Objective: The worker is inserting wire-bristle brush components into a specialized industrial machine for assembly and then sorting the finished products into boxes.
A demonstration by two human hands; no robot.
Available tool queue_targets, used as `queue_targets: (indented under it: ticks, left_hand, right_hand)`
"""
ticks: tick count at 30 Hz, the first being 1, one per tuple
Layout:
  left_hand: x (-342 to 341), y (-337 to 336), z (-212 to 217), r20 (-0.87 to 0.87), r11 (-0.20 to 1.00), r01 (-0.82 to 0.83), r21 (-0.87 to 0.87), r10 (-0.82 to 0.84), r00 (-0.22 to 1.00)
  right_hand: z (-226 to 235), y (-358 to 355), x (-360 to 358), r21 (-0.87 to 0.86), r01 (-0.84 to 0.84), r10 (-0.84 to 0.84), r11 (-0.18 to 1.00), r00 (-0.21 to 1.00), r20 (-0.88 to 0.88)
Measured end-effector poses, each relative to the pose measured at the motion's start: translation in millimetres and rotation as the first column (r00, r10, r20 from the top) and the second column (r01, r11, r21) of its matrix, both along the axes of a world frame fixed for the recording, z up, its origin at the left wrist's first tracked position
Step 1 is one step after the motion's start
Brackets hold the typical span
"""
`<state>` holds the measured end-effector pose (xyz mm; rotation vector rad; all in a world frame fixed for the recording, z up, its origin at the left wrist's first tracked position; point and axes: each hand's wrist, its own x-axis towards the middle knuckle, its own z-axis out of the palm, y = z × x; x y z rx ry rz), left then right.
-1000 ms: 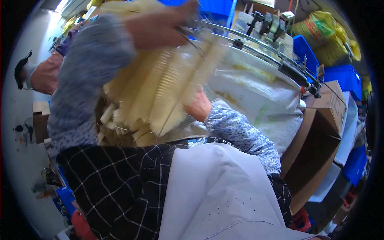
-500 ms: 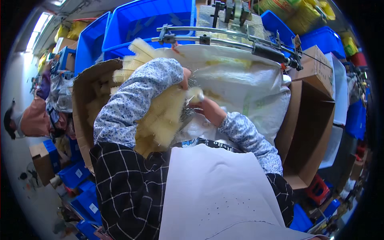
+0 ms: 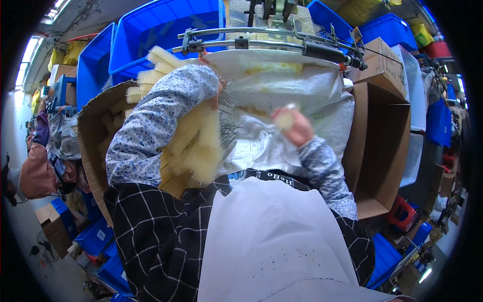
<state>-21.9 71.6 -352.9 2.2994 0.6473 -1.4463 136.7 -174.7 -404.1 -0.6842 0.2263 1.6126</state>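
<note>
My right hand (image 3: 298, 129), smeared by motion, is closed around a small cream bristle brush (image 3: 284, 120) above a white woven sack (image 3: 297, 80). Something white covers one of its fingertips. To the left, a heap of cream bristle brushes (image 3: 193, 146) fills my lap side, thin looped wire ends (image 3: 230, 121) sticking out toward the sack. My left hand (image 3: 220, 90) reaches over this heap and sits beside the upper wire ends. Its sleeve hides most of the fingers, so what it grips does not show.
A cardboard box (image 3: 93, 151) with more cream brushes stands left; another open carton (image 3: 377, 151) stands right. Beyond the sack runs a metal rod fixture (image 3: 271, 43) with a dark roller. Blue bins (image 3: 168, 32) stand behind. Another person (image 3: 40, 171) is at the far left.
My right hand has moved right, away from the wire ends and my left hand, carrying the small brush. My left hand stays by the heap. The whole view has shifted slightly.
</note>
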Motion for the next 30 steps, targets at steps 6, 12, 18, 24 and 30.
queue_targets:
  ticks: [6, 12, 18, 24, 30]
  left_hand:
    - [4, 1, 66, 0.295, 0.990, -0.071, -0.124, 0.106, 0.950]
    - [3, -4, 139, 0.406, 0.915, 0.050, -0.400, 0.128, 0.905]
    - [-35, -75, 170, 0.447, 0.905, 0.410, -0.116, -0.322, 0.835]
    - [-59, -71, 169, 0.707, 0.936, -0.160, 0.314, -0.118, 0.697]
    - [-88, -66, 173, 0.717, 0.933, -0.221, 0.285, -0.054, 0.695]
  right_hand:
    - [66, -21, 62, 0.117, 0.058, -0.130, 0.991, 0.394, 0.910]
    - [67, -15, 75, 0.059, -0.402, 0.106, 0.914, 0.374, 0.921]
    - [103, 70, 129, -0.177, -0.178, -0.098, 0.968, -0.917, 0.387]
    - [62, 162, 175, -0.126, 0.138, 0.152, 0.982, -0.983, 0.106]
    - [46, 184, 179, -0.147, 0.180, 0.204, 0.973, -0.964, 0.173]
